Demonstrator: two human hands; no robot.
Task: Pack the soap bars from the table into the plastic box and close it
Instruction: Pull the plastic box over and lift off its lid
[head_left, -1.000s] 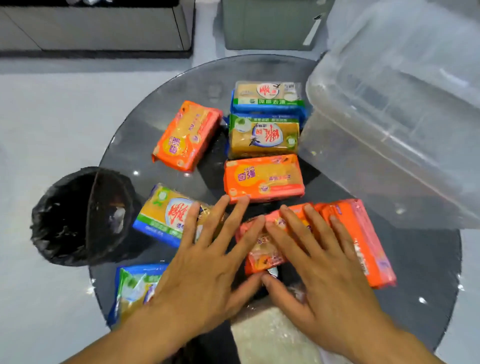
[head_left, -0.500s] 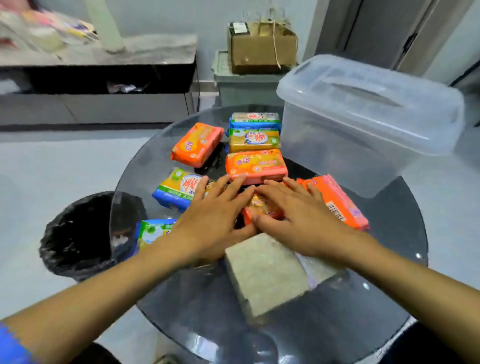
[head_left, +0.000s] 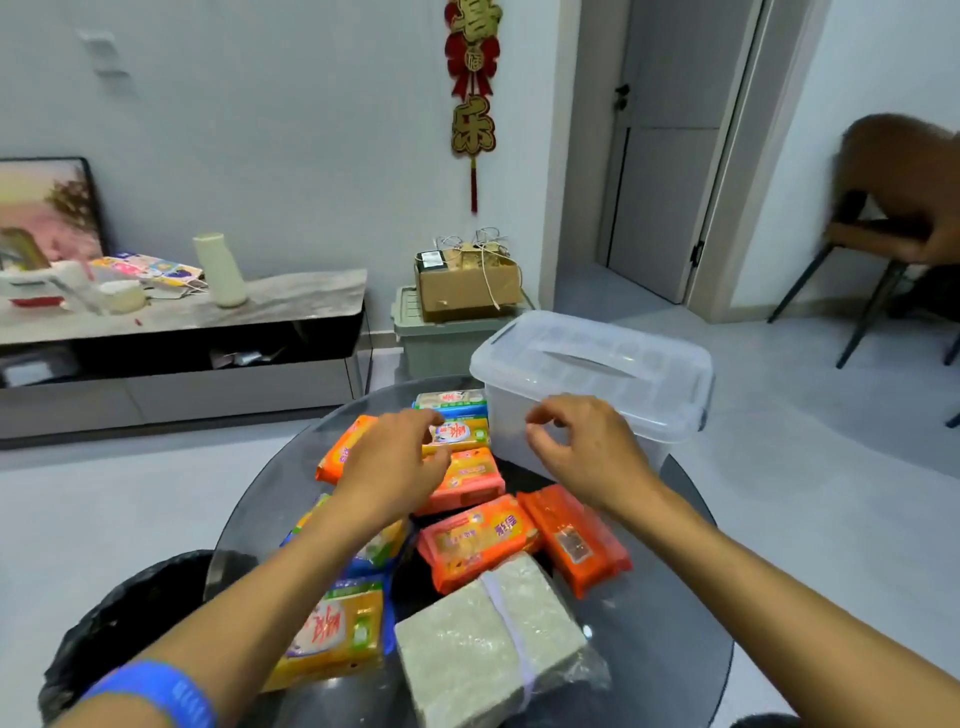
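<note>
Reaching forward over a round dark glass worktop (head_left: 675, 597), two bare hands hover near a translucent plastic box (head_left: 592, 395) at the far right edge. Its lid (head_left: 597, 353) is on, with a recessed handle on top and a clip visible at the right end. The right hand (head_left: 582, 447) is in front of the box's near wall, fingers loosely curled and holding nothing; whether it touches the box is unclear. The left hand (head_left: 395, 462) hangs above the soap bars (head_left: 467, 475), palm down, fingers relaxed and empty.

About nine wrapped bars lie flat on the worktop, orange and pink ones in the middle, yellow, green and blue ones at the far side and near left. None is in the box yet. A pale block in clear film (head_left: 488, 649) lies nearest the person, and a black-lined bin (head_left: 130, 623) stands at the left.

The bars are likely dense, stiff bricks in slick film, so a pinch across the short sides should hold better than a grip on the glossy faces. The box looks light and springy; the lid probably needs freeing at the end clips while the other hand steadies the body.
</note>
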